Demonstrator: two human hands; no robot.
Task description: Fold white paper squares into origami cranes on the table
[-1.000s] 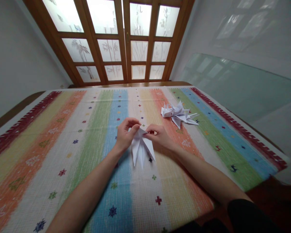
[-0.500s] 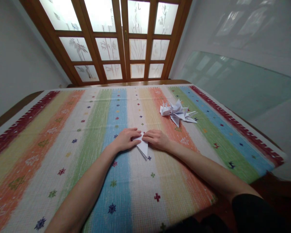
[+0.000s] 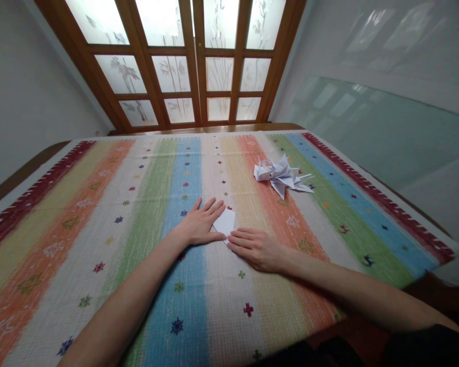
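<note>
A small folded white paper (image 3: 225,222) lies on the tablecloth between my hands, its narrow end toward me. My left hand (image 3: 202,223) is open, fingers spread flat, with fingertips over the paper's left edge and the thumb across its lower part. My right hand (image 3: 255,248) is closed, fingers together at the paper's narrow near end, partly hiding that tip. Several white origami cranes (image 3: 283,176) sit clustered farther back on the right, apart from both hands.
A striped, patterned tablecloth (image 3: 153,204) covers the table. Beyond its far edge stand wooden doors (image 3: 196,71) with frosted panes. A glass panel (image 3: 375,127) leans along the right wall.
My right hand has slid toward me from the paper's upper part to its near tip. My left fingers have spread out flat, and more of the paper's upper part shows.
</note>
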